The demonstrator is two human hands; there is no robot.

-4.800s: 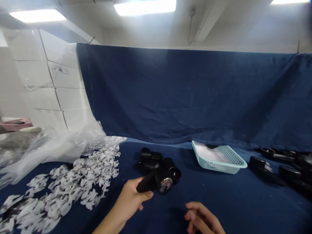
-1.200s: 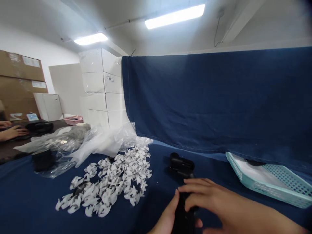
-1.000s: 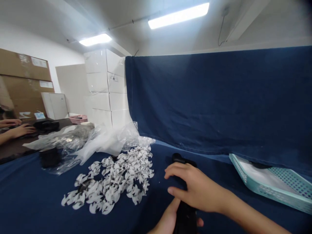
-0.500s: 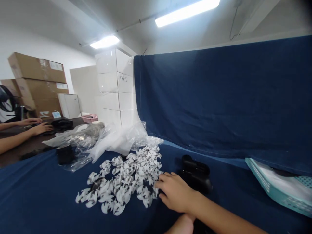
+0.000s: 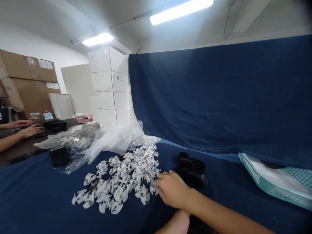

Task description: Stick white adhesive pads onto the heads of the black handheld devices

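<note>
My right hand (image 5: 173,189) is at the right edge of a heap of small white curved pieces (image 5: 126,177). Its fingers are curled together and bent down against the outermost pieces; the fingertips are hidden, so what they pinch does not show. Only the wrist and back part of my left hand (image 5: 179,221) appear at the bottom, passing under my right forearm, which covers its fingers. A dark object (image 5: 198,226) shows just below that forearm, mostly hidden. Two black rounded objects, a slimmer one (image 5: 191,161) and a larger one (image 5: 195,177), lie right beside my right hand.
A teal basket (image 5: 275,193) stands at the right. Clear plastic bags (image 5: 109,139) and a black object (image 5: 59,157) lie behind and left of the heap. A dark round dish (image 5: 94,185) sits among the pieces. Another person's hands (image 5: 32,130) work at far left.
My right hand's fingers have drawn together and curled in at the heap's edge. The whole view has shifted slightly, so things sit a little further left.
</note>
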